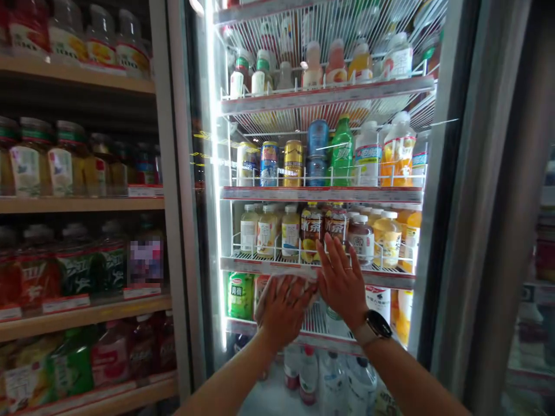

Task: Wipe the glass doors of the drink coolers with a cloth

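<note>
My left hand (284,309) presses a pale, crumpled cloth (261,310) against the glass door (203,173) of a lit drinks fridge. Its fingers lie bent over the cloth, whose edges stick out on both sides. Just to the right, my right hand (342,283) is raised with its fingers extended and the palm toward the glass, holding nothing. It wears a ring and a dark watch (378,325) on the wrist. Behind the hands, through the glass, are bottles of dark tea (311,228) and a wire shelf edge (260,266).
Several wire shelves of bottles and cans fill the fridge, with a green bottle (342,151) on one. Wooden shelves (78,205) of bottled drinks stand to the left. A metal door frame (459,231) runs up the right side, and clear bottles (333,375) sit low down.
</note>
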The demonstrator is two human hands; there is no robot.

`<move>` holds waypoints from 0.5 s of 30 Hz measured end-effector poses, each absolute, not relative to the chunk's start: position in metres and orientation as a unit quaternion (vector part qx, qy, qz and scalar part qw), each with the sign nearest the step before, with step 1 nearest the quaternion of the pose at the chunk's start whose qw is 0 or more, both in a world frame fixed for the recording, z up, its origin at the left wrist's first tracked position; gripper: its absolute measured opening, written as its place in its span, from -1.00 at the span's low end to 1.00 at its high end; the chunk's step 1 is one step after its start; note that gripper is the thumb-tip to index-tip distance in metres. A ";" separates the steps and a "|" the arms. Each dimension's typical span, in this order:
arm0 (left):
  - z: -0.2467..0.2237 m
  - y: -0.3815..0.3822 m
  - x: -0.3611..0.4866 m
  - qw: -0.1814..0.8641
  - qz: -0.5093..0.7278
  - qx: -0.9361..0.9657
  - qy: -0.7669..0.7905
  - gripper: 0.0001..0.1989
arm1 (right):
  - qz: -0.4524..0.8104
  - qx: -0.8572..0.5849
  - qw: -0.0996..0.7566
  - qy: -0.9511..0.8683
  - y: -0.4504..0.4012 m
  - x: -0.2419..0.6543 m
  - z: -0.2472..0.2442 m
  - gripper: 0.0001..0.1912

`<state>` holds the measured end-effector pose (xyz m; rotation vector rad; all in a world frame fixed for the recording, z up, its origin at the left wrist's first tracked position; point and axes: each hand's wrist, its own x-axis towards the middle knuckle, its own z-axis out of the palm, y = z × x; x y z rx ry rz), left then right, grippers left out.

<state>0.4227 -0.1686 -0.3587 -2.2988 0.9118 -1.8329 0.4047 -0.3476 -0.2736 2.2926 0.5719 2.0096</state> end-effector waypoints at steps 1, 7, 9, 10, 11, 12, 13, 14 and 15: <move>-0.377 -0.168 0.421 0.038 -0.593 -0.747 0.298 -0.45 | 0.649 0.737 0.019 0.186 -0.348 0.405 -0.274 -0.27; -0.368 -0.164 0.417 0.082 -0.577 -0.736 0.345 -0.47 | 0.648 0.737 0.014 0.191 -0.347 0.406 -0.273 -0.27; -0.318 -0.165 0.419 0.064 -0.588 -0.730 0.343 -0.45 | 0.648 0.733 0.002 0.206 -0.350 0.404 -0.270 -0.28; -0.289 -0.166 0.420 0.045 -0.595 -0.732 0.330 -0.44 | 0.643 0.733 -0.004 0.222 -0.353 0.401 -0.268 -0.28; -0.260 -0.169 0.422 0.024 -0.597 -0.738 0.313 -0.43 | 0.636 0.734 -0.010 0.239 -0.359 0.399 -0.266 -0.28; -0.233 -0.173 0.425 0.003 -0.603 -0.740 0.298 -0.43 | 0.629 0.735 -0.015 0.252 -0.366 0.395 -0.265 -0.27; -0.210 -0.178 0.427 -0.020 -0.611 -0.738 0.284 -0.43 | 0.626 0.737 -0.019 0.254 -0.375 0.392 -0.264 -0.27; -0.191 -0.184 0.428 -0.039 -0.617 -0.736 0.276 -0.43 | 0.630 0.737 -0.024 0.242 -0.386 0.389 -0.264 -0.27; -0.178 -0.191 0.429 -0.055 -0.622 -0.733 0.271 -0.44 | 0.640 0.737 -0.028 0.216 -0.396 0.387 -0.266 -0.27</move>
